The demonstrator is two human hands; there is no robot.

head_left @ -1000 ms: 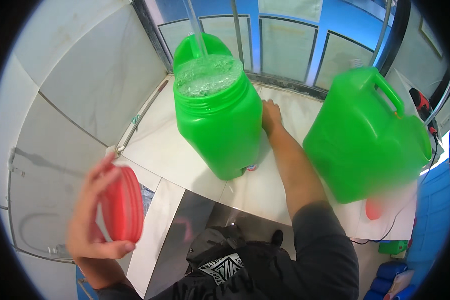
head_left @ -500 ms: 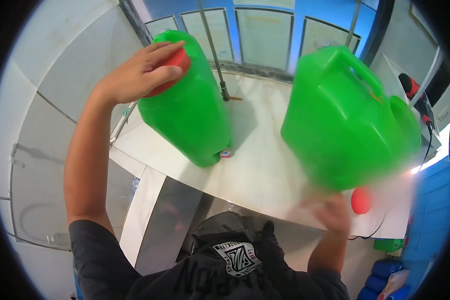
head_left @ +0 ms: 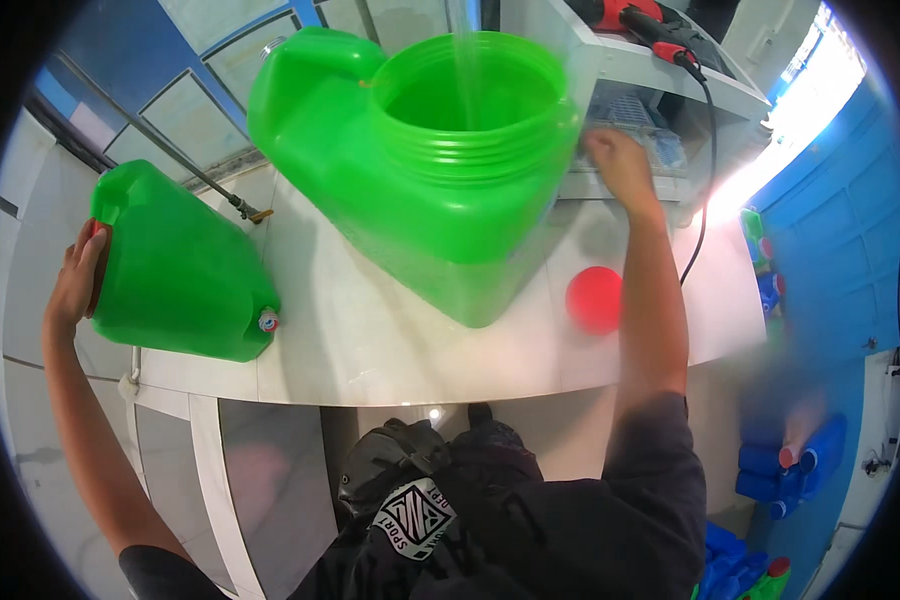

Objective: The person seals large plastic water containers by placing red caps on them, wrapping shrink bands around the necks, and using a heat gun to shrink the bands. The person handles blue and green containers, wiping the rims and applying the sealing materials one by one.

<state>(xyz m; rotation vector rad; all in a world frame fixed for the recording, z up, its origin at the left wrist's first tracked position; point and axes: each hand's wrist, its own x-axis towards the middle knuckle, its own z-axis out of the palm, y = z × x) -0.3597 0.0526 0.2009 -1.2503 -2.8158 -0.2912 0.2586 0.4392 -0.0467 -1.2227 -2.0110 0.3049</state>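
My left hand (head_left: 75, 272) is closed round the red screw cap (head_left: 98, 268) of a green jerrycan (head_left: 185, 275) at the left. This jerrycan stands on the white counter, a small white-and-red spout low on its side. In the middle stands a larger green jerrycan (head_left: 440, 230) with its wide threaded mouth uncovered. A clear stream or tube (head_left: 467, 75) runs down into that mouth; I cannot tell which. Just right of the mouth is my right hand (head_left: 620, 165), fingers curled, their tips partly hidden. A loose red cap (head_left: 595, 300) lies on the counter beside my right forearm.
A white shelf unit (head_left: 690, 80) stands at the right, a red-and-black power tool (head_left: 635, 18) on top and its black cord hanging down. Left of centre, a metal pipe has a small tap (head_left: 253, 212). Blue containers (head_left: 790, 465) sit on the floor at right.
The view has swung to the right, so both jerrycans appear further left. My right hand has moved from the counter's front edge to beside the uncovered mouth. My left hand stays on its cap.
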